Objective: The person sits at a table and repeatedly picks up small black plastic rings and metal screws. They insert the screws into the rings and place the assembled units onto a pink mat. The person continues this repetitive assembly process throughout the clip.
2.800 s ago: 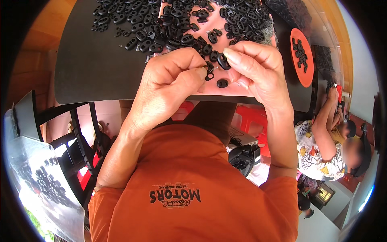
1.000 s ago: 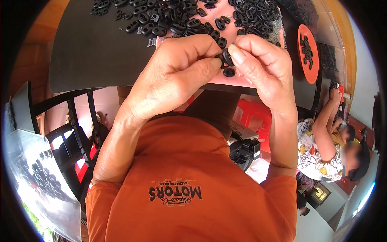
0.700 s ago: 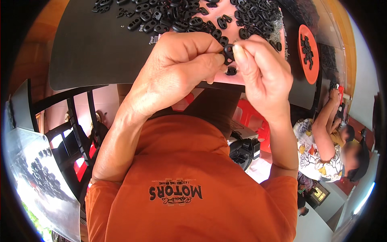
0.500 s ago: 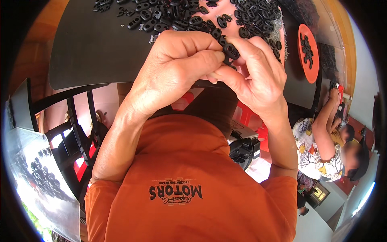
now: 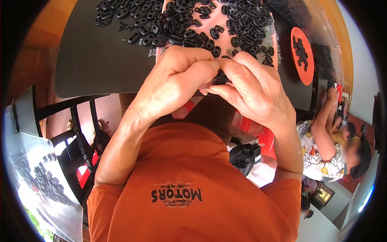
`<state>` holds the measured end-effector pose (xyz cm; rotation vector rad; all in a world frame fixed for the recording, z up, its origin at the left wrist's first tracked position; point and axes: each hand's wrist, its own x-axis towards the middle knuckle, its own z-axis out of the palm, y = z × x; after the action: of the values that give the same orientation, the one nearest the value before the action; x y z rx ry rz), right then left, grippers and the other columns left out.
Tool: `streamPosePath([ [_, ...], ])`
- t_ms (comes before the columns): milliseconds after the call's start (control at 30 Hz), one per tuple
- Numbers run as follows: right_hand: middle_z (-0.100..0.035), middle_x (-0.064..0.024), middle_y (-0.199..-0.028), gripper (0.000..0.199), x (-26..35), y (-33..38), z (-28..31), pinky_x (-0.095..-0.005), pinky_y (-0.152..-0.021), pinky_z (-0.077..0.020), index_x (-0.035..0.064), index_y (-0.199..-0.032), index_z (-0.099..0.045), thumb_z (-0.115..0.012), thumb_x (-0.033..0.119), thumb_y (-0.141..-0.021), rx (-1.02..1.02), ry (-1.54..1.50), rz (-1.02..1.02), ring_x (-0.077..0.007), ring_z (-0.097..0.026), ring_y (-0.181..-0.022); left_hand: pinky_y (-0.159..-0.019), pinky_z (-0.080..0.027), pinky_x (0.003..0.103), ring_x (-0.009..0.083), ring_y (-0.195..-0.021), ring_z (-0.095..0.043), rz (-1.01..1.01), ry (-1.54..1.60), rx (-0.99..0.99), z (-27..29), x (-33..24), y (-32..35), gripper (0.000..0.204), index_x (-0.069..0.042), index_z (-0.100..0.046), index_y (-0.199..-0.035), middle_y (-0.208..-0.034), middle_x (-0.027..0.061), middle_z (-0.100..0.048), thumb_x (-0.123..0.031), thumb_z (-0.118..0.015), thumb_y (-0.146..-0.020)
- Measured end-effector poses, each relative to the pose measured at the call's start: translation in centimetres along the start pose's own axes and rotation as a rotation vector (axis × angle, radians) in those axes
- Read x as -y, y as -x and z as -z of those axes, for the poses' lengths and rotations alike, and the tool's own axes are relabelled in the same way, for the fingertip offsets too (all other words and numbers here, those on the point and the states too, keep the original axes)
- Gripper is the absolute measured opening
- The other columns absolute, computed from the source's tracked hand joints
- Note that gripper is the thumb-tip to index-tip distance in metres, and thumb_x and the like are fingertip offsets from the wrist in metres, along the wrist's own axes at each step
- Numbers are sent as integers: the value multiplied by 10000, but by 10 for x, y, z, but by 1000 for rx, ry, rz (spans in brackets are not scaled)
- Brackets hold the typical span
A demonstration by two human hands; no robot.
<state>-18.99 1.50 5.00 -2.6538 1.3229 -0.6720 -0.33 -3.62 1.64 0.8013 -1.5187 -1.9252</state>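
Note:
Above the table's near edge, my two hands meet fingertip to fingertip around a black plastic cord lock (image 5: 220, 80). My right hand (image 5: 256, 88) grips it between thumb and bent fingers. My left hand (image 5: 183, 78) is closed, its thumb and forefinger pressed together against the cord lock's left side. Whether a small part sits in that pinch is hidden by the fingers. Just beyond lie many loose black cord-lock pieces (image 5: 173, 18), oval with two holes, heaped over a pink tray (image 5: 219, 20) and onto the dark table (image 5: 100, 56).
Small metal springs (image 5: 269, 40) lie among the pieces on the tray's right side. Farther right, an orange plate (image 5: 307, 74) holds small black parts. A black chair (image 5: 74, 117) stands left below the table. Another person (image 5: 322, 149) sits at the right.
The whole view has shifted, and the table sits slightly lower in it. My fingers have closed further over the cord lock, which now shows less and lies lower between my hands.

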Motion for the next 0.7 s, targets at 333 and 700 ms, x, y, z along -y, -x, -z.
streamPosePath([
  [333, -534, -80, -827, 382, -4, -1, -1, -335, -485, -462, 0, -917, -578, -761, 289, -746, 38, 77, 50, -218, -563, -572, -472, -364, 242, 51, -526, -440, 76, 47, 37, -2, -5, 2, 208, 28, -614, -791, -587, 4, -511, -105, -469, -859],
  [700, -554, -117, -768, 382, -3, -5, 1, -363, -499, -478, 4, -830, -496, -723, 308, -786, 205, 99, 2, -286, -601, -593, -440, -341, 278, 85, -468, -412, -54, -73, 45, -3, 11, -1, 221, 35, -524, -654, -547, 47, -473, -83, -446, -824],
])
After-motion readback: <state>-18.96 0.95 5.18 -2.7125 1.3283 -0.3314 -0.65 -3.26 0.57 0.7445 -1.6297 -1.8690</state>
